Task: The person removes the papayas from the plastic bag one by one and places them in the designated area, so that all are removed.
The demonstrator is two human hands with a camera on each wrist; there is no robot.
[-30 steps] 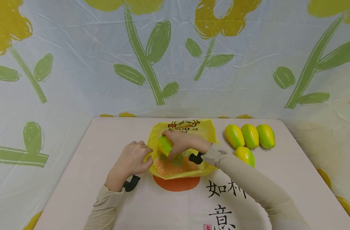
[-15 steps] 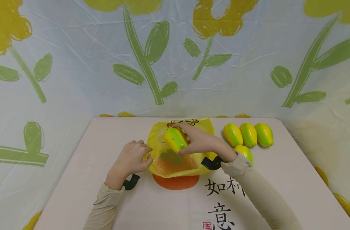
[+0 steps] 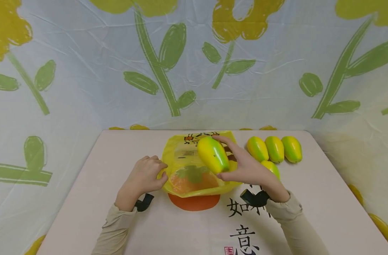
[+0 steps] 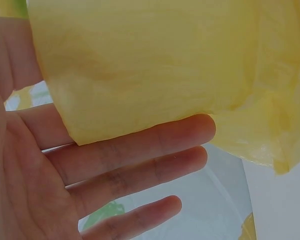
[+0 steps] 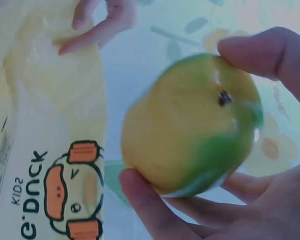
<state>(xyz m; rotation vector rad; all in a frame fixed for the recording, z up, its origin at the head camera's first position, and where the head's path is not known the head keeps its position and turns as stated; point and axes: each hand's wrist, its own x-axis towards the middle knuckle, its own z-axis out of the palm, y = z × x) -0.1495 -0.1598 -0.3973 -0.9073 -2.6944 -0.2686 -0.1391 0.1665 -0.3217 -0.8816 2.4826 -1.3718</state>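
My right hand (image 3: 246, 164) holds a yellow-and-green papaya (image 3: 213, 154) above the right part of a yellow plastic bag (image 3: 184, 156). In the right wrist view, thumb and fingers curve round the papaya (image 5: 190, 125), its dark end spot facing the camera. The left hand (image 3: 147, 175) holds the bag's left edge. Close up in the left wrist view, the bag's film (image 4: 140, 65) lies over the index finger, with the thumb partly hidden and the other fingers (image 4: 140, 175) stretched out. A printed duck (image 5: 75, 195) shows on the bag in the right wrist view.
Three papayas (image 3: 274, 149) lie in a row at the table's back right. Another papaya (image 3: 271, 169) sits before them, partly behind the right hand. The pale table (image 3: 168, 233) bears black characters (image 3: 243, 237) and an orange print. Flower-patterned cloth (image 3: 111, 71) surrounds it.
My right hand has lifted the papaya up from within the bag's area and moved it to the right. The left hand stays at the bag's left edge.
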